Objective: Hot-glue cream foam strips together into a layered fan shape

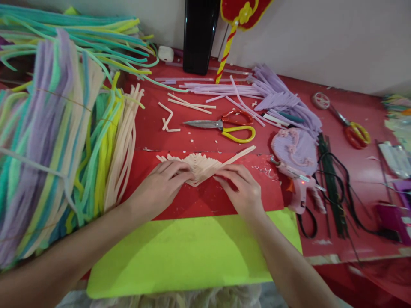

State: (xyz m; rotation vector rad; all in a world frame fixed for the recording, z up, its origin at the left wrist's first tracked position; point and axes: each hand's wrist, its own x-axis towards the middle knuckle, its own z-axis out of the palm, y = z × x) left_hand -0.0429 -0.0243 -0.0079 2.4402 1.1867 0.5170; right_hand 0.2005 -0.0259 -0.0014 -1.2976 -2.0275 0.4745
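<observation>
A cream leaf-shaped piece [199, 168] made of bent pipe cleaners lies between my hands on the red table. My left hand [171, 177] grips its left side, thumb and fingers pinched together. At its right side, my right hand [239, 184] pinches the edge, close to where cream pipe cleaner ends [241, 155] stick out to the upper right. Beyond the piece, scissors [221, 125] with one red and one yellow handle rest with their blades pointing left. Bent cream offcuts [168, 119] lie left of the blades.
Bundled coloured pipe cleaners [54, 141] pile up at the left. Purple pipe cleaners [282, 98] lie at the back right. A pink glue gun [302, 192] sits by a purple fuzzy piece [293, 149]. Other scissors [348, 124] lie farther right. A lime-green sheet [186, 256] covers the near edge.
</observation>
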